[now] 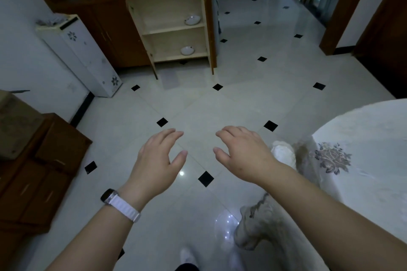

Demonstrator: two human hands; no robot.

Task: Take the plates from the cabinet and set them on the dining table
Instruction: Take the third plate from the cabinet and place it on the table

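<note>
The cabinet (152, 35) stands open across the room, its pale shelves showing. One white plate (192, 20) lies on the upper shelf at the right, another plate (187, 50) on the shelf below it. The dining table (374, 138), covered with a white flowered cloth, fills the right edge of the view. My left hand (157, 160), with a white watch strap on its wrist, and my right hand (241, 153) are stretched out in front of me over the floor, fingers relaxed and empty, far from the cabinet.
White tiled floor (209, 103) with small black diamonds lies between me and the cabinet. A white appliance (88, 59) leans against the left wall. A brown drawer unit (37, 167) with a cardboard box sits at the left. Doorways open at the upper right.
</note>
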